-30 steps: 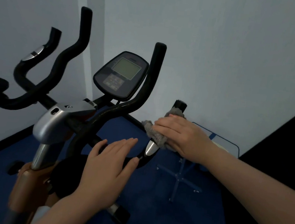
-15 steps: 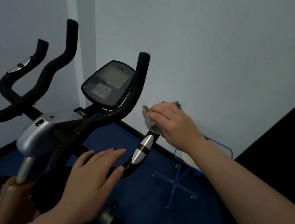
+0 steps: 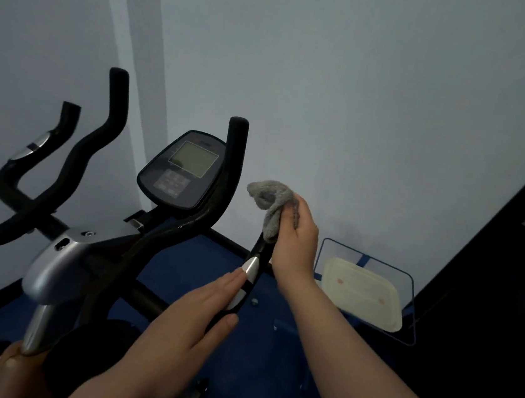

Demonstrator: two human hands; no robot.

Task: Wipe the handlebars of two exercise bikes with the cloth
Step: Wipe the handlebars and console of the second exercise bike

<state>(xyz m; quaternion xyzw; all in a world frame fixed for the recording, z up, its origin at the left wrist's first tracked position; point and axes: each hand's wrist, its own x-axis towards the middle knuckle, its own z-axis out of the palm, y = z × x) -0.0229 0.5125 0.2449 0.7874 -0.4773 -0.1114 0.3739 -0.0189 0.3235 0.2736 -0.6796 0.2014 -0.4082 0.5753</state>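
Head view: two hands on the right grip of an exercise bike (image 3: 90, 264).
Right hand (image 3: 294, 235) clenches a grey cloth (image 3: 271, 199) around the upper end of the black handlebar (image 3: 256, 257); left hand (image 3: 180, 330) rests nearer along that bar, fingers straight, grasping nothing. Console (image 3: 186, 170) sits left; a pale tray (image 3: 361, 295) lies far right.

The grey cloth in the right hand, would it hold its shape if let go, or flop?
The grey cloth would probably flop: it bunches and droops from the right hand. It looks light, held by fingers alone. Its fuzzy surface likely drags on the handlebar rather than sliding.
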